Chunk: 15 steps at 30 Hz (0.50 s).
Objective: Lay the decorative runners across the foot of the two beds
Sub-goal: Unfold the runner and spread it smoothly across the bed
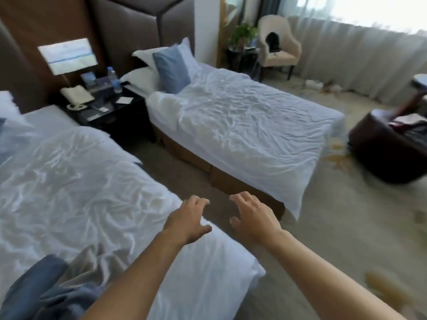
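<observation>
Two beds with rumpled white duvets fill the view. The near bed (76, 195) lies at the left, the far bed (242, 125) in the middle. A crumpled blue and beige runner (53, 289) lies bunched on the near bed's foot at the bottom left. My left hand (187, 222) hovers over the near bed's right edge, fingers spread, holding nothing. My right hand (254, 218) hangs beside it over the carpeted gap between the beds, also spread and holding nothing. A blue cushion (171, 68) leans on the far bed's pillows.
A dark nightstand (108, 107) with a lamp, a phone and a water bottle stands between the bed heads. A dark brown ottoman (383, 146) piled with clothes sits at the right. A cream armchair (277, 45) and a plant stand by the curtained window.
</observation>
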Each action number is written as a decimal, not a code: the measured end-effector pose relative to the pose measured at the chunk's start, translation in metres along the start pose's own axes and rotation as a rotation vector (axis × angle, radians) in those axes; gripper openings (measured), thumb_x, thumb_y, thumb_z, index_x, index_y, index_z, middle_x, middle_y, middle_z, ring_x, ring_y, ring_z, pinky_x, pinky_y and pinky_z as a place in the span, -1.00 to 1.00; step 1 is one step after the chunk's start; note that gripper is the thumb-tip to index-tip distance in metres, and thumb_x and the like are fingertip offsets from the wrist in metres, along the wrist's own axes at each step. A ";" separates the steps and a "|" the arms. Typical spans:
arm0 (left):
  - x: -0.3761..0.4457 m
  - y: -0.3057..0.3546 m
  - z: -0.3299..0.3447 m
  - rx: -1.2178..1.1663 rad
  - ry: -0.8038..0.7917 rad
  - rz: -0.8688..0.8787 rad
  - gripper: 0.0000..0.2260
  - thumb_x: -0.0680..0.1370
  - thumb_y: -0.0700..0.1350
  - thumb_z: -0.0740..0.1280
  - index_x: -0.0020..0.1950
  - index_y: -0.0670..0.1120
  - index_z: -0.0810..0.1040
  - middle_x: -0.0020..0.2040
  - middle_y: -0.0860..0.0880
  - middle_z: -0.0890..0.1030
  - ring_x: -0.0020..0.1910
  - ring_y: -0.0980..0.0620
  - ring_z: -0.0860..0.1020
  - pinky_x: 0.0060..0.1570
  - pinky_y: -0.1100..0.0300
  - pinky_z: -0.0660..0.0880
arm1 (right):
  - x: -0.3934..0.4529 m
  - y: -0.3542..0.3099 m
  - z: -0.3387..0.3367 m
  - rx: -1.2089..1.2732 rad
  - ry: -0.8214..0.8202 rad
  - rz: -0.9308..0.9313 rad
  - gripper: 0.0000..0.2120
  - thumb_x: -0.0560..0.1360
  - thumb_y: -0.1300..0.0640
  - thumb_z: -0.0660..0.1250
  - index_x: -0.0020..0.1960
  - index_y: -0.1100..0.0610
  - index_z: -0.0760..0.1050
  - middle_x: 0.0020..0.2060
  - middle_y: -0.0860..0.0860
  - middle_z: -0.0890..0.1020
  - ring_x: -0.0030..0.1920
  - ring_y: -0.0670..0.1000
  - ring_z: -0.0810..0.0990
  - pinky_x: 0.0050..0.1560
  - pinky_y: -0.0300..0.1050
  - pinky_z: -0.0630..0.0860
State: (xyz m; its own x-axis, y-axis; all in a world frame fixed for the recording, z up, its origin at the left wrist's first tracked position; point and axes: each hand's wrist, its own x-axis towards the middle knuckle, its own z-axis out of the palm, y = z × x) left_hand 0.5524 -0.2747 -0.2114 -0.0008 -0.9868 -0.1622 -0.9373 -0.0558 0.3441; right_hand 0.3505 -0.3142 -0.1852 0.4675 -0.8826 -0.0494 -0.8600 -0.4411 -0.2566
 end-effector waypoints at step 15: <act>0.235 0.412 0.059 0.042 -0.190 0.498 -0.37 0.52 0.12 0.40 0.52 0.10 0.23 0.48 0.05 0.28 0.43 -0.01 0.32 0.36 -0.01 0.39 | -0.068 0.409 -0.136 0.009 0.166 0.506 -0.45 0.49 -0.05 0.31 0.45 -0.03 0.30 0.30 -0.03 0.43 0.32 0.04 0.43 0.21 0.01 0.47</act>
State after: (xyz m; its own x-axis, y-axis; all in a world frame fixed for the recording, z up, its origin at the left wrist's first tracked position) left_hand 0.1455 -0.5204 -0.1619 -0.5089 -0.8468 -0.1547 -0.8203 0.4227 0.3852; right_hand -0.0611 -0.4571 -0.1553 -0.0448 -0.9989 -0.0164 -0.9675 0.0475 -0.2484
